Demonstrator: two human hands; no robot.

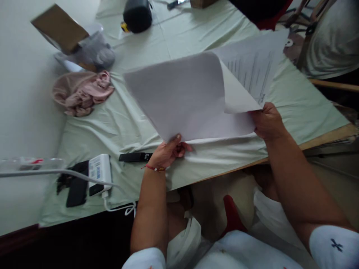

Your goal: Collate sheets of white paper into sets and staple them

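Note:
Sheets of paper [179, 93] are held up over the table between my two hands. My left hand [171, 151] pinches their lower left corner, thumb on top, with a red string bracelet at the wrist. At the lower right edge, my right hand [267, 121] grips the paper, its fingertips partly hidden behind it. One sheet is curled over at the right, baring a printed page [248, 71] with lines of text. A black rectangular object [131, 157] lies on the cloth just left of my left wrist.
A pale green cloth [112, 130] covers the table. To the left lie a white power bank-like box [100, 170] with a cable, a dark phone [76, 192] and pink fabric [84, 91]. Farther back are a cardboard box [60, 28] and a black case [137, 15]. A person's sleeve [333, 41] shows at right.

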